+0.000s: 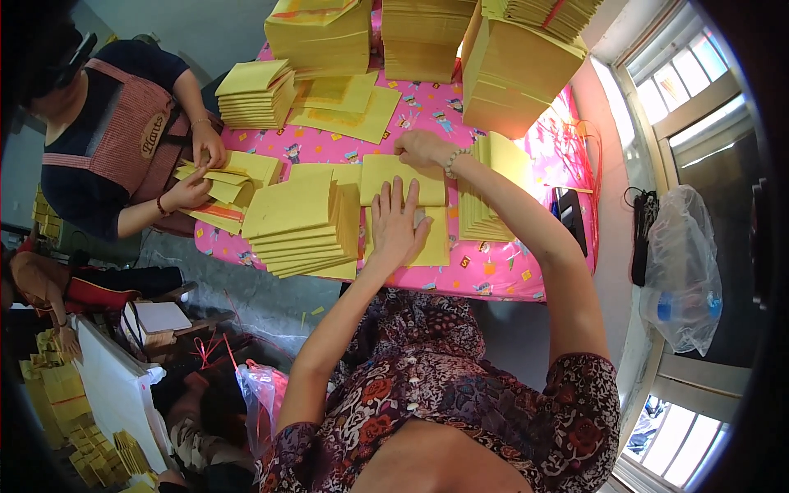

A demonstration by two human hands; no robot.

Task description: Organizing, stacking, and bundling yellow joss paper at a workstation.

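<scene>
On the pink cartoon-print tablecloth (509, 275), head view: folded yellow paper sheet (430, 187) lies between left paper stack (300, 218) and right paper stack (478, 215). Left hand (396, 223) palm-down, fingers slightly apart on sheet. Right hand (423, 149) at its far edge, fingers curled; can't tell if pinching.

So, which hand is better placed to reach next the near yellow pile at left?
Probably the left hand: it lies beside that pile; the right hand is farther, at the far edge of the yellow paper.
</scene>
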